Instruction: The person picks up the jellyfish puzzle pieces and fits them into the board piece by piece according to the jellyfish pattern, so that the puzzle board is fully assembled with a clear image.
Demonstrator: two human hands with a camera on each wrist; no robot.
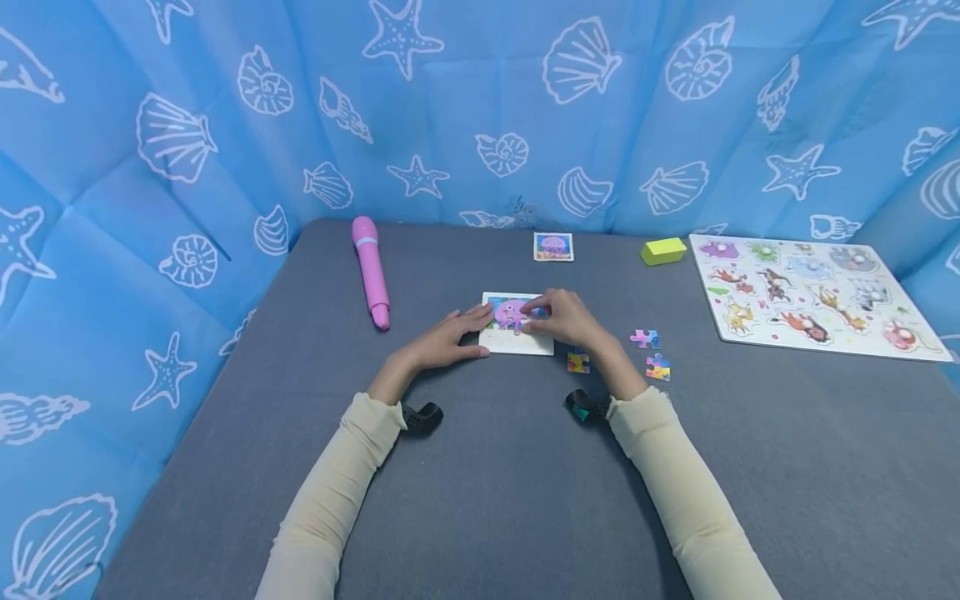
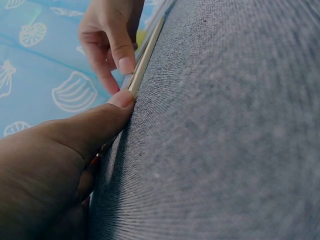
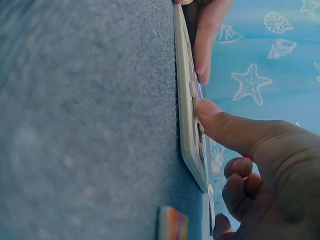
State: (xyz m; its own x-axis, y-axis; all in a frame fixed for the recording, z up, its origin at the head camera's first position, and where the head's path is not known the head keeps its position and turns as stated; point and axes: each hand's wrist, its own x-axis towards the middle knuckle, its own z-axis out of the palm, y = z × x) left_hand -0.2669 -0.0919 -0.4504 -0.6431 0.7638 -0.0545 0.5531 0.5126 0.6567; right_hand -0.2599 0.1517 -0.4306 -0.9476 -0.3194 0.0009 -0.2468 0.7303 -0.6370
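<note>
A small white-edged jigsaw board [image 1: 517, 344] lies on the grey table, its picture a pink sea creature on blue. My left hand [image 1: 452, 337] rests at its left side, fingers stretched onto the picture and thumb against the near left corner. With bent index finger and thumb, my right hand [image 1: 564, 318] pinches a jigsaw piece at the picture's right part; the hand largely hides that piece. In the right wrist view the right thumb [image 3: 230, 127] sits at the raised edges of the pieces. The left thumb [image 2: 107, 117] touches the board's edge in the left wrist view.
Loose jigsaw pieces lie to the right: a yellow one [image 1: 577, 362] by the right wrist, a pink-blue one [image 1: 644, 338] and a multicoloured one [image 1: 658, 367]. Behind are a picture card [image 1: 553, 247], a yellow-green block [image 1: 663, 252], an animal puzzle board [image 1: 772, 336] and a pink microphone-shaped stick [image 1: 371, 271].
</note>
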